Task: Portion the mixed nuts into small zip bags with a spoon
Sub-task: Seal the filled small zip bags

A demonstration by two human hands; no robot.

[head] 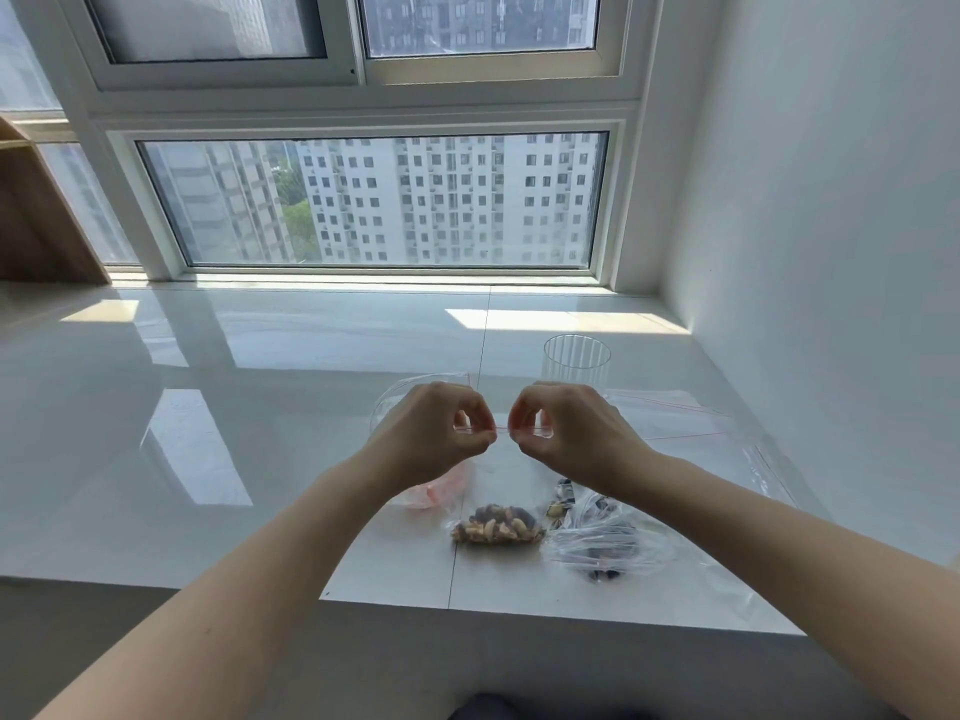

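Both hands are raised over the white sill, pinching the red zip strip of a small clear zip bag [501,431] stretched between them. My left hand [436,433] pinches its left end, my right hand [563,433] its right end. Below them a small filled bag of mixed nuts [498,527] lies flat on the sill. A crumpled clear wrapper with dark pieces [602,543] lies to its right. No spoon is visible.
A ribbed clear glass [576,363] stands behind my right hand. Flat empty zip bags [691,423] lie at right. A clear container [400,402] and a pinkish plastic item [436,493] sit under my left hand. The sill's front edge [519,613] is near.
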